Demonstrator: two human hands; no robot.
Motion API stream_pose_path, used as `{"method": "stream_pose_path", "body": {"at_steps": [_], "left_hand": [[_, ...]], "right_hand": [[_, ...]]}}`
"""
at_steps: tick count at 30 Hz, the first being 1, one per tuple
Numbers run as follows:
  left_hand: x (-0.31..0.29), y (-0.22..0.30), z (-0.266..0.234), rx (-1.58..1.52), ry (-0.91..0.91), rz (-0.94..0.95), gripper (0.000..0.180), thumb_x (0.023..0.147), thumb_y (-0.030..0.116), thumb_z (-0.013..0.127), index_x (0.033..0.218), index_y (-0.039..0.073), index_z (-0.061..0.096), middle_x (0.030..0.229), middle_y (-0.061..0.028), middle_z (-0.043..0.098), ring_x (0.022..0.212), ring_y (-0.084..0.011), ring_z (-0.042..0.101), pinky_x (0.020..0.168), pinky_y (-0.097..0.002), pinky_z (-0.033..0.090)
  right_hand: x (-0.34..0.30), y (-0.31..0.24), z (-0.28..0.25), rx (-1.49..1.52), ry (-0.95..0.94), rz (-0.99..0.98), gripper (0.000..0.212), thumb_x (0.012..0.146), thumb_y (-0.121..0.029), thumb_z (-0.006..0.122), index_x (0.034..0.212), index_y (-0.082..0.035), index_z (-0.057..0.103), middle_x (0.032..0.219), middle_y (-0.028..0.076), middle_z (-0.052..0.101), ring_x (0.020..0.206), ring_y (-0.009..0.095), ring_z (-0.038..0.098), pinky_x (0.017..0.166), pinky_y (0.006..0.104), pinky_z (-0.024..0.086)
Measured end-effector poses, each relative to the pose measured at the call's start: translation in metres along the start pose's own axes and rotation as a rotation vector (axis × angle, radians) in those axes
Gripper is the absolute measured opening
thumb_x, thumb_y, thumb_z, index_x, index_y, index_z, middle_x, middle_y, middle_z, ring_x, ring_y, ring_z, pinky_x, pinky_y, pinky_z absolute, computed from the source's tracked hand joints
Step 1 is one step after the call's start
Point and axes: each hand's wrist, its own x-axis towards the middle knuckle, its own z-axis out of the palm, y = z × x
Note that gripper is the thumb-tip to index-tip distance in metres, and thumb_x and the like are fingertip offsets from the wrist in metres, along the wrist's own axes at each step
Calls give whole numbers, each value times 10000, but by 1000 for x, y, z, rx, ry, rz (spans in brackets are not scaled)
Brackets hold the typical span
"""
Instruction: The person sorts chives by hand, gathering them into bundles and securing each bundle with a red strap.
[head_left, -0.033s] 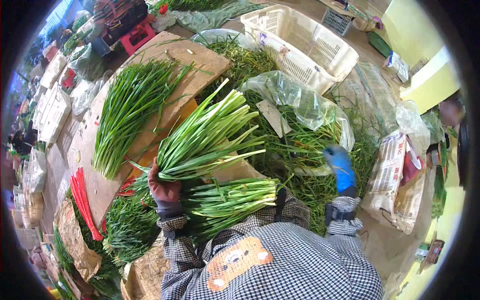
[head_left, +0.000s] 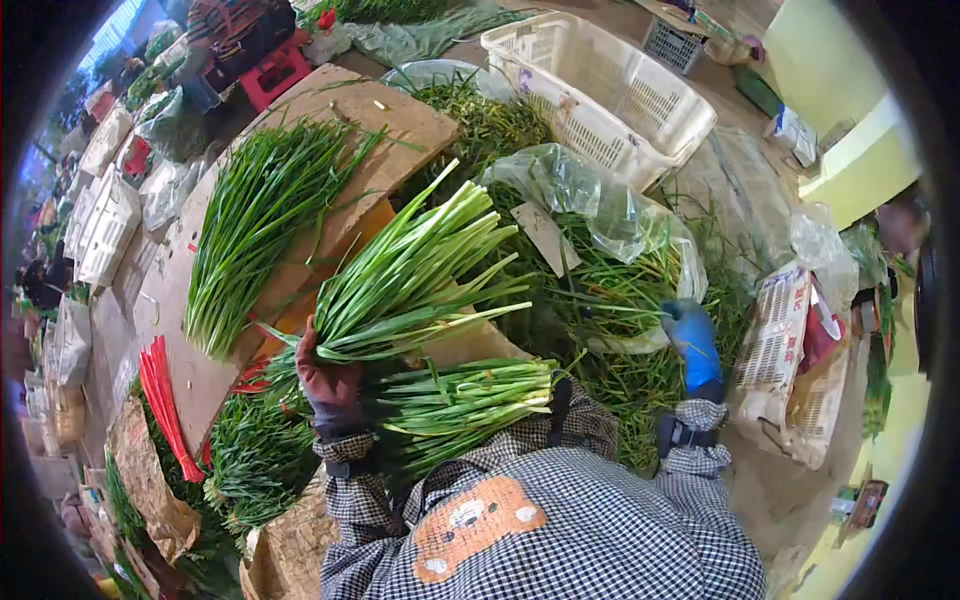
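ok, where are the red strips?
Head view, left side: the red strips lie along the lower left edge of the brown board, left of the left hand.

Bright, soft light; edges bent, corners black

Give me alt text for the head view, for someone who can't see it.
A person's left hand, in a dark reddish glove, holds a fanned bunch of chive-like greens, while the blue-gloved right hand is over a loose pile of greens. Another bunch lies on a brown board; a white plastic crate stands beyond.
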Motion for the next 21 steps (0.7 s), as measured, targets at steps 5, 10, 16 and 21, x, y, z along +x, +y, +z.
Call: {"method": "stream_pose_path", "body": {"at_steps": [5,10,16,21], "left_hand": [[2,-4,2,120,-49,117,322,824,142,530,1135,62,562,1072,-102,614,978,-250,581,854,-427,467],[6,4,-3,97,-27,64,296,829,132,528,1106,38,572,1061,-110,616,966,-232,589,863,-389,466],[-5,2,15,-32,-30,5,305,823,129,532,1118,58,566,1078,-104,611,971,-242,587,837,-405,479],[-5,7,3,15,-46,60,320,822,151,537,1130,64,564,1087,-102,608,981,-244,583,846,-413,472]], "right_hand": [[-9,-49,-7,574,6,-205,409,767,-208,677,1134,-54,580,1111,145,590,984,230,588,837,300,454],[0,-194,19,940,-229,-452,328,780,-157,670,1068,-13,604,970,102,646,846,161,607,752,273,466],[19,-166,31,714,152,-558,151,772,-81,635,887,17,632,762,107,624,680,165,579,643,293,465],[6,-30,-22,185,205,0,179,774,-188,618,818,-16,640,747,165,623,675,289,605,632,334,469]]}}
